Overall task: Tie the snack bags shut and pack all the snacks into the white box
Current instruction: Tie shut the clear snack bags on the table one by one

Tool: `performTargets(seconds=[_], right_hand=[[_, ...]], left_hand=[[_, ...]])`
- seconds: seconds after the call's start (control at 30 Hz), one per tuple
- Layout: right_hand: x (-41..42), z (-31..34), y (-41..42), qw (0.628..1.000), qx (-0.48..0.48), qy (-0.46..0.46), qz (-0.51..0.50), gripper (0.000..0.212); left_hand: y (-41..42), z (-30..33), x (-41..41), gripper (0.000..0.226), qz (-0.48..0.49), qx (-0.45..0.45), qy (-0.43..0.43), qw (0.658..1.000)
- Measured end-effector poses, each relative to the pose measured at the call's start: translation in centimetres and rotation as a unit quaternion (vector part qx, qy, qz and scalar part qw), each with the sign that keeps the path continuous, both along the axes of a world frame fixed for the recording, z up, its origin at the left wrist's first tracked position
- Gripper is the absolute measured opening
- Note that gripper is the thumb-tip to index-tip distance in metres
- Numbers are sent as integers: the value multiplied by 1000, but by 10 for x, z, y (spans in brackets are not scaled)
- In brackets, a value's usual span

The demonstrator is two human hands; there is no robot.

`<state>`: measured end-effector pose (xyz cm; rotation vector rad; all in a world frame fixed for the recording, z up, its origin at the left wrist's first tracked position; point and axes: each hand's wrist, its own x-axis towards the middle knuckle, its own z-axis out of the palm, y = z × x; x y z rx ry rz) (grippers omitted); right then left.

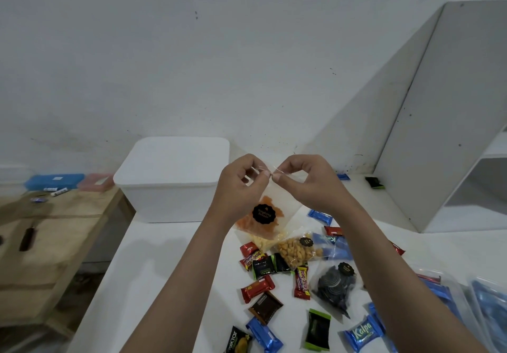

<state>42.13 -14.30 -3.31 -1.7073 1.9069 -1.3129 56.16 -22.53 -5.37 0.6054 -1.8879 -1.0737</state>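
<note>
I hold a clear snack bag (270, 215) of orange chips with a round black label up above the table. My left hand (241, 185) and my right hand (307, 181) each pinch its top edge, fingertips almost touching. The white box (170, 188) stands with its lid on at the back left of the white table (153, 264). Below the raised bag lie a bag of yellow nuts (295, 252), a bag of dark round biscuits (336, 286) and a pale yellow snack bag (262, 241), partly hidden. Several small wrapped bars (258, 288) are scattered around them.
Clear bags with blue wrappers (466, 297) sit at the right edge. A white shelf unit (450, 122) rises at the back right. A wooden bench (55, 229) at the left carries blue and pink cases (55, 181).
</note>
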Motion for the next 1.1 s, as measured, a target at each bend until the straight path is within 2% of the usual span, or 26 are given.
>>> performTargets(seconds=[0.17, 0.33, 0.5, 0.67, 0.9, 1.1], right_hand=[[-4, 2, 7, 999, -3, -18, -34, 14], [-1, 3, 8, 999, -9, -17, -37, 13], [1, 3, 7, 1000, -18, 1, -19, 12], [2, 6, 7, 999, -31, -4, -15, 9], [4, 13, 6, 998, -30, 47, 2, 7], [8, 14, 1, 996, -31, 83, 4, 5]], left_hand=[[-4, 5, 3, 10, 18, 35, 31, 999], [-2, 12, 5, 11, -9, 54, -17, 998], [-2, 20, 9, 16, -41, 24, -84, 995], [-3, 21, 12, 10, -11, 1, -77, 997], [0, 19, 15, 9, 0, -46, -74, 996], [0, 20, 15, 7, -9, -41, -72, 997]])
